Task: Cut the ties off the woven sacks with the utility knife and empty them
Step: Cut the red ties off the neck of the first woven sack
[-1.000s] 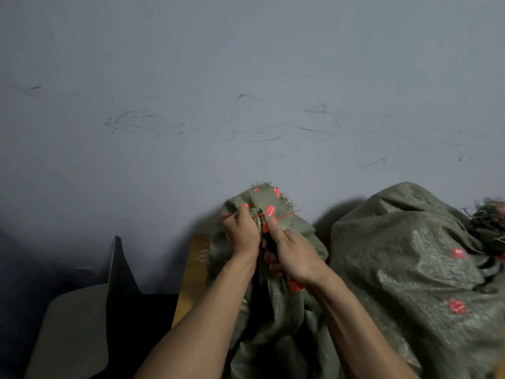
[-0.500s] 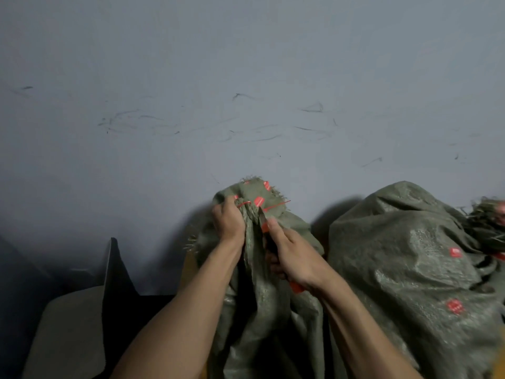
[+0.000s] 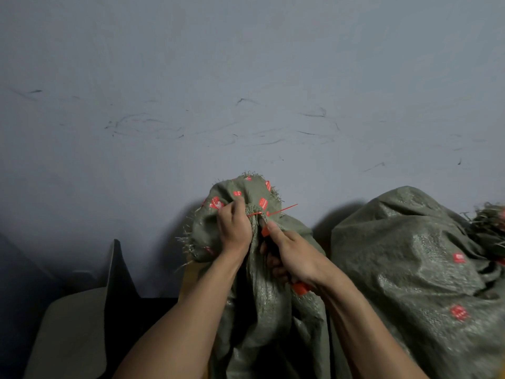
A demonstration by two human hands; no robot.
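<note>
Both hands at the gathered neck of the green woven sack [image 3: 259, 318], knife up against the red tie [image 3: 282, 210]
The sack stands in front of the scuffed grey wall [image 3: 246, 77], its frayed mouth bunched and cinched by the tie, whose thin tail sticks out to the right. The left hand [image 3: 233, 231] grips the bunched neck beside the tie, fingers curled into the fabric. The right hand [image 3: 296, 257] is wrapped round the orange utility knife [image 3: 300, 288], index finger laid along its top, the front end right at the tie; the blade itself I cannot make out. A second, fuller sack [image 3: 423, 269] lies close on the right
</note>
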